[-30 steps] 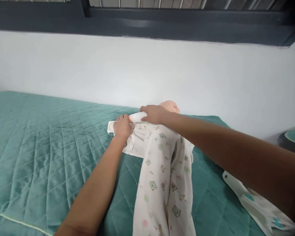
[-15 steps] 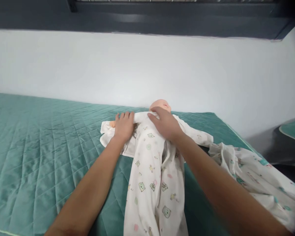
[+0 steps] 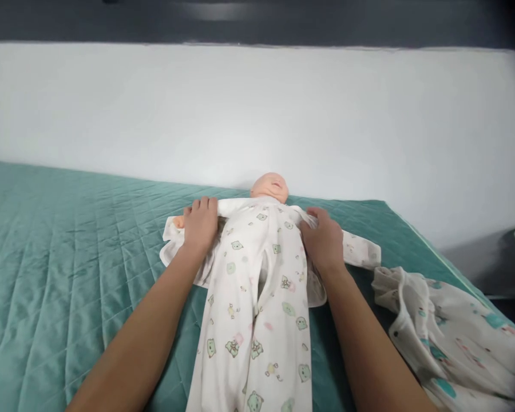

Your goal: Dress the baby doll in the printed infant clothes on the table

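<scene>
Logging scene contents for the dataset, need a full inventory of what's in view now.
doll: 1, pink, mid-frame, head toward the wall
bear-print trousers: 1, white with green and pink print, along the doll's body
white top: seemingly 1, white, spread out at both sides of the doll
teal-print garment: seemingly 1, white with teal, crumpled at right
quilted cover: 1, green, under everything
wall: 1, white, behind
beam: 1, dark grey, top
edge items: count unclear, black and green, far right
left hand: 1, bare, on the doll's sleeved arm
right hand: 1, bare, at cloth by the doll's other shoulder
</scene>
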A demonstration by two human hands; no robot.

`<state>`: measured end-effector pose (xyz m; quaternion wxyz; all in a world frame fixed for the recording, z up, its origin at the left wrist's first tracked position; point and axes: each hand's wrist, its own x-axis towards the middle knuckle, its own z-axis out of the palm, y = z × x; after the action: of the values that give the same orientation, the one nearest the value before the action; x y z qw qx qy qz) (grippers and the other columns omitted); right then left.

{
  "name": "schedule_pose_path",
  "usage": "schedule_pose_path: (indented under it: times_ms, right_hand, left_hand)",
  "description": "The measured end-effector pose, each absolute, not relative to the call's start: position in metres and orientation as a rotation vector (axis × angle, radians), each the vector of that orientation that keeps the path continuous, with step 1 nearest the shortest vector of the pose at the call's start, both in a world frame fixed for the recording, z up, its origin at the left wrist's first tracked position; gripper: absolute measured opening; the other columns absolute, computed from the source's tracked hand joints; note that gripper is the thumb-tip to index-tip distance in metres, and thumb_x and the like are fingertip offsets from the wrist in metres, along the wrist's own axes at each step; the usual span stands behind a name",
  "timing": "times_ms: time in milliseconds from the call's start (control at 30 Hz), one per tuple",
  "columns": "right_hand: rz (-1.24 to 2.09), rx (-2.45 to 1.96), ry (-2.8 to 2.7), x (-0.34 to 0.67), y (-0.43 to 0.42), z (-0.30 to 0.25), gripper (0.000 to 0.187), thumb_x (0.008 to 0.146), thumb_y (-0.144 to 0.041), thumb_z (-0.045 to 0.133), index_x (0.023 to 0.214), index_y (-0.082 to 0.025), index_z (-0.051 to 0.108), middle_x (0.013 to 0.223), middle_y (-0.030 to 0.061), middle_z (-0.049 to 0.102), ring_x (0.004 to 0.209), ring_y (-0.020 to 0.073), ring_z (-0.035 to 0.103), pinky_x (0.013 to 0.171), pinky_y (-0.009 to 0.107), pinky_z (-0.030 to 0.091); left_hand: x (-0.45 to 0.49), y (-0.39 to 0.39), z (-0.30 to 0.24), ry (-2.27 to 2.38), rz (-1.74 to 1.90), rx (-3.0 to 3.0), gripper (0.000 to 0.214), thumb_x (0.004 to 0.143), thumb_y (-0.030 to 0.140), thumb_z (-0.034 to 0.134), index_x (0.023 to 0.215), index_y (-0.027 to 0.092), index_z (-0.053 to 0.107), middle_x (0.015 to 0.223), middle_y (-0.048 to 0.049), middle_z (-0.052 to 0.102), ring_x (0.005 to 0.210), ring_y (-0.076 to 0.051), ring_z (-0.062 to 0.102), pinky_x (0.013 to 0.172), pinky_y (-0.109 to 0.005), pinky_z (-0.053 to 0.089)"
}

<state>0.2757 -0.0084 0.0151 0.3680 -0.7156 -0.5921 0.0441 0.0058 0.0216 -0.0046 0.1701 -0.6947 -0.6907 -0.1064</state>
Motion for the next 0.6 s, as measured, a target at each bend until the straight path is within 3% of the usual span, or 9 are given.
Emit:
schedule_pose_path:
  times_ms: [133, 267, 400, 500, 600]
  right_hand:
    - [0.062, -1.890, -1.504, 0.278, -0.008, 0.013, 0.042, 0.084, -0.026, 0.049, 0.123, -0.017, 0.062, 0.124, 0.0115, 0.069, 0.118, 0.0294, 0.060, 0.104, 0.046, 0.040]
    - [0.068, -1.942, -1.528, 0.276, -0.008, 0.011, 0.041, 0.086, -0.040, 0.053, 0.120, -0.019, 0.063, 0.123, 0.0107, 0.069, 0.117, 0.0314, 0.058, 0.106, 0.050, 0.035]
    - [0.035, -1.975, -1.586, 0.272, -0.007, 0.009, 0.038, 0.089, -0.043, 0.049, 0.115, -0.019, 0.064, 0.120, 0.0121, 0.069, 0.117, 0.0317, 0.056, 0.110, 0.054, 0.028]
    - [0.019, -1.992, -1.520, 0.277, -0.004, 0.008, 0.034, 0.090, -0.039, 0.045, 0.109, -0.018, 0.064, 0.108, 0.0125, 0.071, 0.108, 0.0297, 0.058, 0.108, 0.052, 0.029]
    - [0.045, -2.010, -1.441, 0.284, -0.001, 0.006, 0.029, 0.088, -0.038, 0.045, 0.102, -0.018, 0.063, 0.097, 0.0112, 0.071, 0.100, 0.0290, 0.059, 0.103, 0.050, 0.032]
  left_hand:
    - [-0.002, 0.019, -0.006, -2.005, -0.335, -1.900, 0.028, 0.096, 0.015, 0.033, 0.114, 0.016, 0.054, 0.117, -0.0147, 0.062, 0.105, -0.032, 0.055, 0.083, -0.045, 0.045]
    - [-0.004, 0.015, -0.007, -2.030, -0.345, -1.910, 0.028, 0.096, 0.018, 0.035, 0.117, 0.016, 0.054, 0.118, -0.0149, 0.062, 0.107, -0.033, 0.055, 0.085, -0.046, 0.046]
    - [-0.003, 0.013, -0.005, -2.060, -0.386, -1.970, 0.030, 0.094, 0.018, 0.039, 0.121, 0.017, 0.054, 0.120, -0.0157, 0.062, 0.112, -0.033, 0.054, 0.096, -0.050, 0.044]
    - [-0.003, 0.008, 0.001, -2.086, -0.479, -2.010, 0.039, 0.091, 0.015, 0.042, 0.129, 0.018, 0.052, 0.127, -0.0158, 0.061, 0.120, -0.035, 0.052, 0.109, -0.058, 0.035]
    - [0.004, -0.003, 0.017, -2.060, -0.767, -2.158, 0.047, 0.087, 0.009, 0.042, 0.132, 0.019, 0.052, 0.135, -0.0120, 0.059, 0.128, -0.031, 0.050, 0.113, -0.052, 0.036]
